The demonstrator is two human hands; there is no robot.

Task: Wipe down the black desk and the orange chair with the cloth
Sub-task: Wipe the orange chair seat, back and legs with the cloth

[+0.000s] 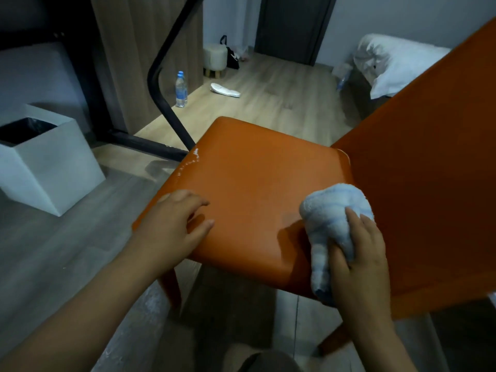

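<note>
The orange chair [257,181] fills the middle of the view, its backrest rising at the right. Worn whitish marks show on the seat's far left edge. My right hand [359,253] grips a bunched light-blue cloth [331,210] and presses it onto the seat near the backrest. At the seat's near left corner my left hand [174,224] rests flat with its fingers spread, holding nothing. Of the black desk only the frame and leg [166,103] show, at the upper left behind the chair.
A white square bin [51,167] with a black liner stands on the floor at the left. On the wooden floor beyond are a water bottle [181,89], a white slipper [225,90] and a small stool [214,59]. A bed with a pillow [397,65] sits at the far right.
</note>
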